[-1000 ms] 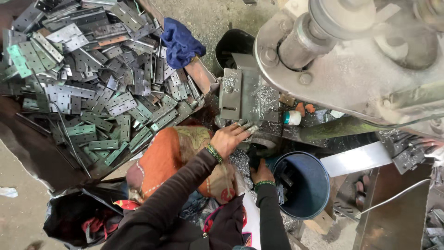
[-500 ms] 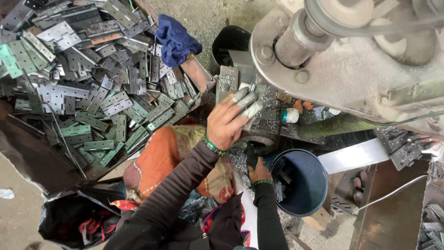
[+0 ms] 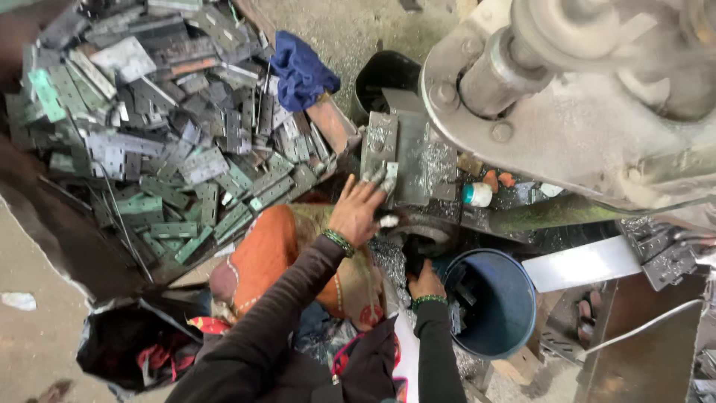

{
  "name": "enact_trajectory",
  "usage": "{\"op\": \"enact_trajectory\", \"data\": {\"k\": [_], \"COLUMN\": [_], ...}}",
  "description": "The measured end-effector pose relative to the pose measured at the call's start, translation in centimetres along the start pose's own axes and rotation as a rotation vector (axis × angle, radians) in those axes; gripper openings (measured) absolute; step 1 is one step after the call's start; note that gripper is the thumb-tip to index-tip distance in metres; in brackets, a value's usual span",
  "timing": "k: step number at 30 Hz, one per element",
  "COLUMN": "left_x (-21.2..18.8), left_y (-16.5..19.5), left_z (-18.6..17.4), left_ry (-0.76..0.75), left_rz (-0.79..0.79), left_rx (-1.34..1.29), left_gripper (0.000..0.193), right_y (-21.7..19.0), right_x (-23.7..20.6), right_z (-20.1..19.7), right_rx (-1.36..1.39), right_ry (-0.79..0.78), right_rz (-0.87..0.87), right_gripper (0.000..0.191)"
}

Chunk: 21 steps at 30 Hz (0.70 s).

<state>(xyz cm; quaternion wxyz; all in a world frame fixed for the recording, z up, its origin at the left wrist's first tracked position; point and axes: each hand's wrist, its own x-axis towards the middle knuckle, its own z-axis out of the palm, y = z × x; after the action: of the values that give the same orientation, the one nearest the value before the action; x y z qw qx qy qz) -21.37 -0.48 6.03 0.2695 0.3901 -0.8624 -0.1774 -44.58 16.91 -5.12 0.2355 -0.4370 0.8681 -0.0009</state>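
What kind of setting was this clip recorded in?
Most likely a small metal-stamping workshop. A big heap of flat punched metal plates fills the left, a heavy grey press machine looms at the top right, and the left hand reaches onto its shaving-strewn bed beside a blue bucket.

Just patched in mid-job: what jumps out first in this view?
The heap of flat metal hinge plates fills the upper left, with a blue cloth at its edge. At centre, the left hand reaches onto the grey press bed; the right hand sits lower, beside a blue bucket.
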Motion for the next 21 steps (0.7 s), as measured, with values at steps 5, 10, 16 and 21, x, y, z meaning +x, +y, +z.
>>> {"op": "enact_trajectory", "data": {"k": [5,10,16,21], "left_x": [-1.8,-1.5,-0.1,-1.5], "left_y": [-0.3,-1.7,-0.7,1.3], "left_z": [2.7,4.6,1.4,-4.1], "left_ry": [0.411,0.045,0.121,0.265], "left_rz": [-0.483,-0.853,-0.769,-0.463], "left_rx": [-0.389,-0.494,-0.575,-1.033], "left_gripper": [0.067,0.054,0.041,0.012], "right_y": [0.1,-0.4,-0.7,-0.2], "right_x": [-0.3,-0.7,-0.7,-0.4], "right_z": [0.1,-0.3,-0.5,-0.2], "right_rx": [0.032,0.023,0.016,0.022], "right_ry": [0.029,0.021,0.028,-0.001], "right_rz": [-0.013,-0.001,0.004,-0.026], "right_gripper": [0.075,0.066,0.068,0.073]}}
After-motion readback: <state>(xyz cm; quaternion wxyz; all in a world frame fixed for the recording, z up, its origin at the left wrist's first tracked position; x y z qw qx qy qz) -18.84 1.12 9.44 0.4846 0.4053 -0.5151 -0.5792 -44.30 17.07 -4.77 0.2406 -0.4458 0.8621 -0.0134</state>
